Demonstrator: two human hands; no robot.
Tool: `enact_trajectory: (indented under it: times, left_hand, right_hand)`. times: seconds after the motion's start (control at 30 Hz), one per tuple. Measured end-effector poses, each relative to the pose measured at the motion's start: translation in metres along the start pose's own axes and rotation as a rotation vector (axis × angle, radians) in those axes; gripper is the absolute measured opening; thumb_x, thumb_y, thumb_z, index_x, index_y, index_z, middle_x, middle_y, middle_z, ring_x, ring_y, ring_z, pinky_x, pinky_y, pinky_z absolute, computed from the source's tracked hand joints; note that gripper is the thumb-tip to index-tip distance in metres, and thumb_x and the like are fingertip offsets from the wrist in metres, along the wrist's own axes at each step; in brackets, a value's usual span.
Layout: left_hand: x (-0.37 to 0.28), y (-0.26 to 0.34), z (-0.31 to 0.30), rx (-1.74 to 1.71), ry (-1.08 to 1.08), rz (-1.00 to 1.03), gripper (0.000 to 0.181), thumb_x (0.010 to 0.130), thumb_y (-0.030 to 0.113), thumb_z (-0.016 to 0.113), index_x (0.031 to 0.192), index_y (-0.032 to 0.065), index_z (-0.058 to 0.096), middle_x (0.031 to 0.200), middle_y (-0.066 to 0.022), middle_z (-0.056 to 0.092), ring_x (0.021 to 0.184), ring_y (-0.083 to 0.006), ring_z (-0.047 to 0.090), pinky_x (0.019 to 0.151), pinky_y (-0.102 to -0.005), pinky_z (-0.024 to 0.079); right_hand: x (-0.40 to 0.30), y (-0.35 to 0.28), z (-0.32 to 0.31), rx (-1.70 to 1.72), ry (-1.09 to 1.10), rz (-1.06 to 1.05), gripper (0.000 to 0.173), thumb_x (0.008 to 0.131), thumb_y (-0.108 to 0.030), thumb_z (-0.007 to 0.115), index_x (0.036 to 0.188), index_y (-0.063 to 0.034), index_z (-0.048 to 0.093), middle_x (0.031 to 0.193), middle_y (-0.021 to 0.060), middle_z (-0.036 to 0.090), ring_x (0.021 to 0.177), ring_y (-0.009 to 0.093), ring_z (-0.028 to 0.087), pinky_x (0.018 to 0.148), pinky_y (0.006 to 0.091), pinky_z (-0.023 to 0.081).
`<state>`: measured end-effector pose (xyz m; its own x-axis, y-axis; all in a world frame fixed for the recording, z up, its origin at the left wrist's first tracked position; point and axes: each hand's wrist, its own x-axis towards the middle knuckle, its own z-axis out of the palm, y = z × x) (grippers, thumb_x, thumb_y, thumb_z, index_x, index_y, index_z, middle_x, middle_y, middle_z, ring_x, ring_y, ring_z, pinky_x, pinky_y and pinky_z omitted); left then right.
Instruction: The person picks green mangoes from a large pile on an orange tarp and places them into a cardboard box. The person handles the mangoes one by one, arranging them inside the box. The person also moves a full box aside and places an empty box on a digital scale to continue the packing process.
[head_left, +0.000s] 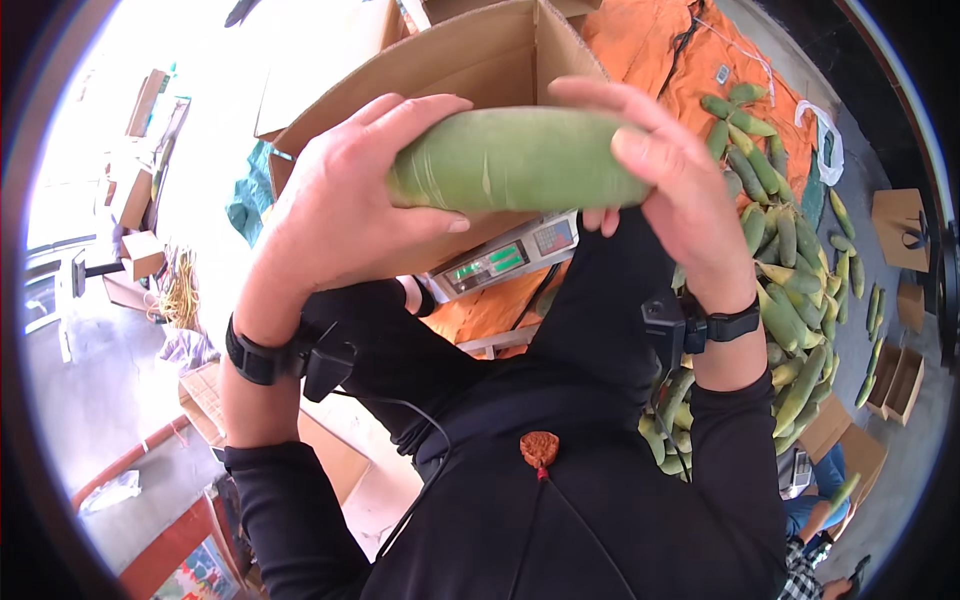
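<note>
Level across the front of my chest I hold a large green radish (517, 161), slightly blurred. My left hand (337, 187) grips its left end, thumb below and fingers over the top. On the other end is my right hand (679, 180), with the thumb pressed on the near side and some fingers hidden behind. Beyond the radish stands an open cardboard box (465, 67); how much it holds is hidden. A digital scale (502, 262) with a lit green display shows under the box's near edge, between my knees.
A big heap of green radishes (799, 277) lies to my right, partly on an orange tarp (637, 37). A white plastic bag (825, 150) sits beside it. At lower right another person (814, 510) is near an open carton. Folded cardboard (330, 450) lies at my left.
</note>
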<state>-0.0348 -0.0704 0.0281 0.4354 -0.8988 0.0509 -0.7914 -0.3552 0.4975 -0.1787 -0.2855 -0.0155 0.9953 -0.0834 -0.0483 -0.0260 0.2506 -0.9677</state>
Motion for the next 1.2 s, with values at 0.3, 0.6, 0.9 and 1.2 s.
enact_trajectory:
  times: [0.3,0.6,0.9,1.2]
  left_hand:
    - [-0.002,-0.068,0.020,-0.159,-0.192,-0.467,0.060,0.078,0.021,0.073,0.128,-0.0014,0.050,0.108,-0.0139,0.063,0.098,-0.0187,0.059,0.090,-0.0325,0.048]
    - [0.036,-0.077,0.066,-0.426,-0.467,-0.671,0.056,0.091,0.021,0.058,0.138,-0.0028,0.039,0.117,-0.0176,0.059,0.102,-0.0200,0.058,0.091,-0.0290,0.046]
    - [0.034,-0.060,0.057,-0.456,-0.446,-0.538,0.051,0.090,0.003,0.051,0.140,0.0047,0.041,0.119,-0.0111,0.057,0.091,-0.0108,0.056,0.076,-0.0245,0.049]
    - [-0.019,-0.051,0.055,-0.475,-0.062,-0.520,0.047,0.086,-0.003,0.054,0.133,0.0034,0.052,0.115,-0.0096,0.061,0.096,-0.0125,0.059,0.084,-0.0262,0.049]
  right_hand:
    - [-0.078,0.063,-0.114,-0.064,0.743,-0.050,0.031,0.096,-0.019,0.053,0.124,-0.0054,0.057,0.104,0.0093,0.067,0.076,0.007,0.059,0.064,0.0207,0.047]
    - [-0.199,0.211,-0.144,-0.083,1.082,0.499,0.029,0.087,-0.016,0.059,0.114,-0.0061,0.061,0.091,0.0037,0.068,0.068,0.009,0.059,0.059,0.0237,0.047]
    - [-0.237,0.301,-0.139,0.119,1.106,0.853,0.044,0.091,-0.030,0.057,0.128,-0.0057,0.051,0.105,0.0061,0.063,0.082,0.016,0.061,0.066,0.0315,0.048]
    - [-0.170,0.333,-0.170,0.562,1.354,0.718,0.072,0.087,-0.040,0.066,0.138,-0.0046,0.031,0.131,0.0200,0.039,0.103,0.038,0.056,0.082,0.0523,0.051]
